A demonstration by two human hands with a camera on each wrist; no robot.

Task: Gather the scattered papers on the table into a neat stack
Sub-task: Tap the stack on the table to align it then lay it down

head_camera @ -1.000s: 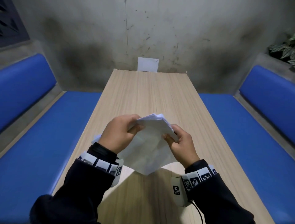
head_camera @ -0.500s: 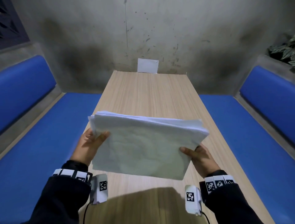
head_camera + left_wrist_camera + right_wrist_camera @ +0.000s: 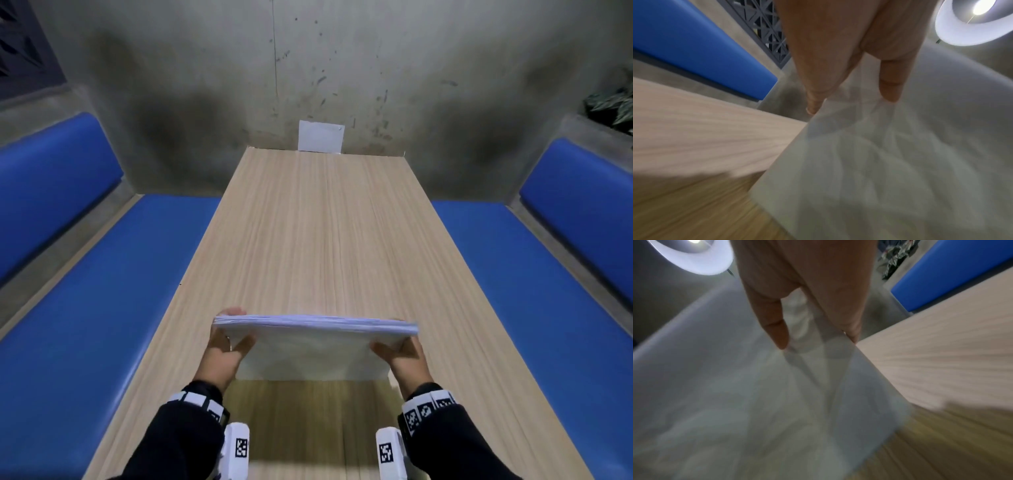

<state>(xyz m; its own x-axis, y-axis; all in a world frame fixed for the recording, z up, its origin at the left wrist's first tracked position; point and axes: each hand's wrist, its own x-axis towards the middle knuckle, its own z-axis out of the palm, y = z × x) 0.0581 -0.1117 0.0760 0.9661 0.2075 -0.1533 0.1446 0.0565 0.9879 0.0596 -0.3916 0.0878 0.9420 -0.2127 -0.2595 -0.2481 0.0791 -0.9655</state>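
- Pale wood runs the length of the table [image 3: 308, 240], the biggest thing before us, with blue benches [image 3: 102, 291] along both sides and a stained grey wall [image 3: 308, 68] at the far end.
- A small white sheet [image 3: 320, 136] stands against that wall at the table's far edge; we cannot tell whether it belongs with the papers.
- The stack of papers [image 3: 313, 349] is at the near end of the table, held on edge between our hands, its lower edge at or just above the wood and its top edge fairly even.
- Our left hand [image 3: 224, 353] grips the left side of the stack, thumb across the near face, fingers curled behind.
- Our right hand [image 3: 402, 353] grips the right side likewise, thumb in front, fingers behind.
- Both wrist views show creases in the near sheet.
- The risk, as we judge it: easing the pinch too far while squaring lets sheets slide out and fan; squeezing hard buckles the creased paper; laying it down tilted skews the stack.
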